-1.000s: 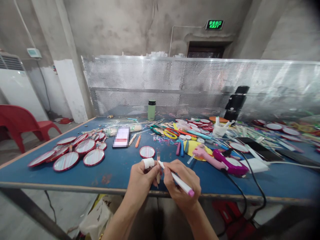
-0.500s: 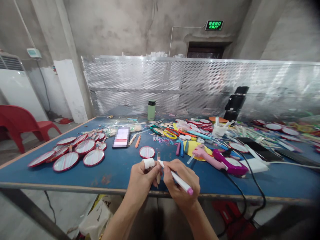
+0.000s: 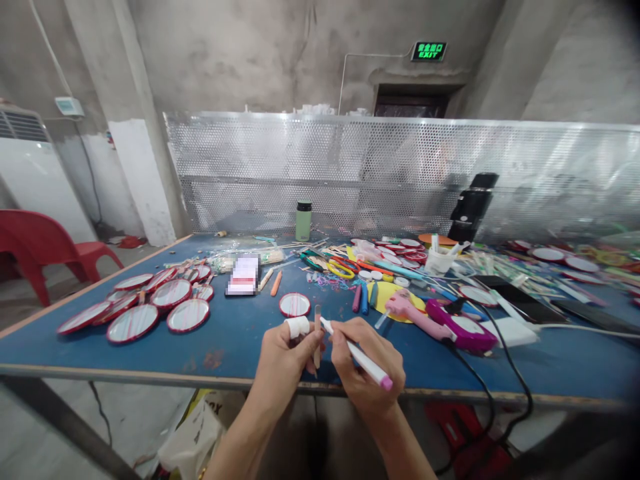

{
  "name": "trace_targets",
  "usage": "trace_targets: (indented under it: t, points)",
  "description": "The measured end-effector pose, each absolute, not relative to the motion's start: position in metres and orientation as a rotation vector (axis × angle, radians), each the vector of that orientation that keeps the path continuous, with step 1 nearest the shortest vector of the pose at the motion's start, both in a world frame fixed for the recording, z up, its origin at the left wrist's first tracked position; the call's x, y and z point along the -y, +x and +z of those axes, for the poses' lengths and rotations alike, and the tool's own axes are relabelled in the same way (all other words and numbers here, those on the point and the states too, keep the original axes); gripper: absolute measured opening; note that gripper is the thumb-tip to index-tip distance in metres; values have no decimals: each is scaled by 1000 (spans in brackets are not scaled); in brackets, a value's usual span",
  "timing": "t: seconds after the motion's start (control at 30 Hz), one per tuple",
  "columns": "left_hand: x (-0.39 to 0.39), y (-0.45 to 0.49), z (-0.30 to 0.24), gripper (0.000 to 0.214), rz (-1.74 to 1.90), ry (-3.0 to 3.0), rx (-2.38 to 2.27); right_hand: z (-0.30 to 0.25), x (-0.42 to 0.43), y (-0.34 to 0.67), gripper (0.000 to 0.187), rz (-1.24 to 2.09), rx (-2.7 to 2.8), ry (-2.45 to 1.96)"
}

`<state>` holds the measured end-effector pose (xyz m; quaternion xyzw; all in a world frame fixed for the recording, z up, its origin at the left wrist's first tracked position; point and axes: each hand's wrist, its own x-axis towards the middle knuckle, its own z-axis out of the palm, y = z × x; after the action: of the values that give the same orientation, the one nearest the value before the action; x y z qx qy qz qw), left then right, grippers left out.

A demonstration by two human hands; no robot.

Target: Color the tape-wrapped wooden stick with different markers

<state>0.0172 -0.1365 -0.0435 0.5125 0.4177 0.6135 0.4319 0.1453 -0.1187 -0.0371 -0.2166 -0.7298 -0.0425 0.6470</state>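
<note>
- Clearly, my left hand (image 3: 284,355) pinches a flat brown wooden stick (image 3: 317,319), long axis forward.
- My right hand (image 3: 367,388) curls round a white pink-ended marker (image 3: 367,362), tip just right of the stick.

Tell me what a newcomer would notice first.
Probably the left hand holding a wooden stick and the right hand with a white, pink-ended pen. To their left, red-rimmed discs lie clustered on the blue table. High on the wall, right of centre, a green exit sign glows.

Worn on the head, the camera looks forward and down across the near table (image 3: 237,347).
</note>
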Motion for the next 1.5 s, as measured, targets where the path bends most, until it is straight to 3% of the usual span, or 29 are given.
trace_targets:
  t: [1.5]
  points:
    - [138,15,-39,22,1512,1240,-973,-37,120,146,16,-152,1649,-513]
